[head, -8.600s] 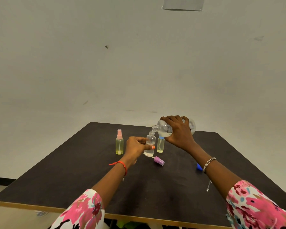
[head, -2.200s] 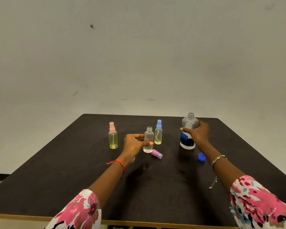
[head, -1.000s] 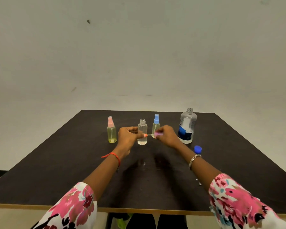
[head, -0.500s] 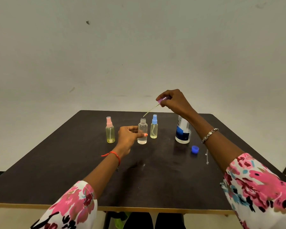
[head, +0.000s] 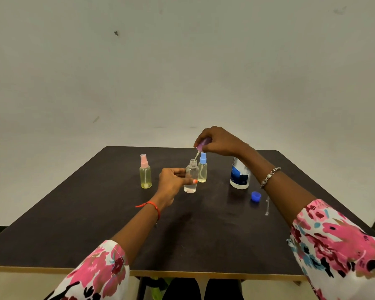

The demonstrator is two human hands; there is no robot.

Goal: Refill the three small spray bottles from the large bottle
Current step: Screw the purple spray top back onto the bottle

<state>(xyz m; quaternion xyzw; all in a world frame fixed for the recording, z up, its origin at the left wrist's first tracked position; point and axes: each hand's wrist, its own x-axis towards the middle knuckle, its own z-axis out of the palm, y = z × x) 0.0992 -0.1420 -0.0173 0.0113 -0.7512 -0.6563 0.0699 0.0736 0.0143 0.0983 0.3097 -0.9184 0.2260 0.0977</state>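
Observation:
My left hand (head: 172,180) grips a small clear uncapped bottle (head: 191,179) that stands on the dark table (head: 204,234) with a little clear liquid in it. Above it my right hand (head: 220,140) pinches the purple spray top (head: 202,145), and the tip of its dip tube is at the bottle's mouth. A pink-topped spray bottle (head: 145,172) with yellowish liquid stands to the left. A blue-topped one (head: 202,168) stands just behind the clear bottle. The large uncapped bottle (head: 239,175) with a blue label stands to the right, partly hidden by my right forearm.
The large bottle's blue cap (head: 256,196) lies on the table right of centre. A thin clear tube (head: 267,206) lies beside it. A bare wall rises behind the table's far edge.
My right hand set the large bottle down, picked the purple spray top off the table, raised it and has now lowered its tube to the clear bottle's mouth. My left hand kept hold of that bottle.

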